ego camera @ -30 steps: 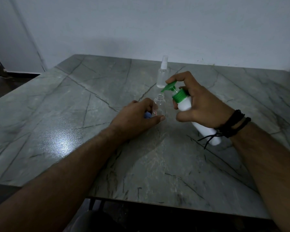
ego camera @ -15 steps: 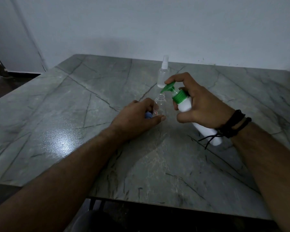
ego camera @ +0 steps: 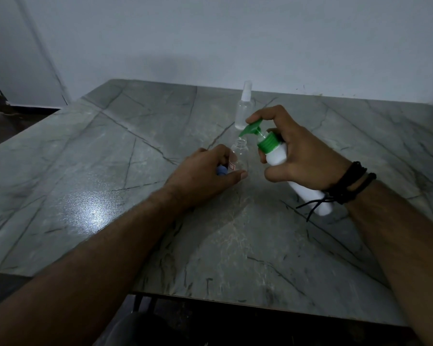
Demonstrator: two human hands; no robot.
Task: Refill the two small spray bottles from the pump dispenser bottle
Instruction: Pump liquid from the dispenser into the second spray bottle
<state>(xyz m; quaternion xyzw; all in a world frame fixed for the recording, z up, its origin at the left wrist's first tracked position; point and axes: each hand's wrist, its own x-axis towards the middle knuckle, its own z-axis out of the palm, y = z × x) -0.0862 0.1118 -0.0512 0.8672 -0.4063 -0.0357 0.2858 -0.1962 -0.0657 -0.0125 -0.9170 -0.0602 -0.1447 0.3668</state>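
Note:
A small clear spray bottle stands uncapped on the table, and my left hand grips its lower body. A blue cap peeks out under that hand's fingers. My right hand holds the white pump dispenser bottle tilted, its green pump nozzle just above the open neck, my index finger resting on the pump head. A second clear spray bottle with its white sprayer on stands upright farther back.
The grey marble table reaches a white wall at the back. Its front edge runs just below my forearms. A black cord bracelet hangs from my right wrist.
Hardly anything has moved. My right hand and the pump bottle shifted very slightly; the pump head appears a little raised. My left hand stays on the open bottle.

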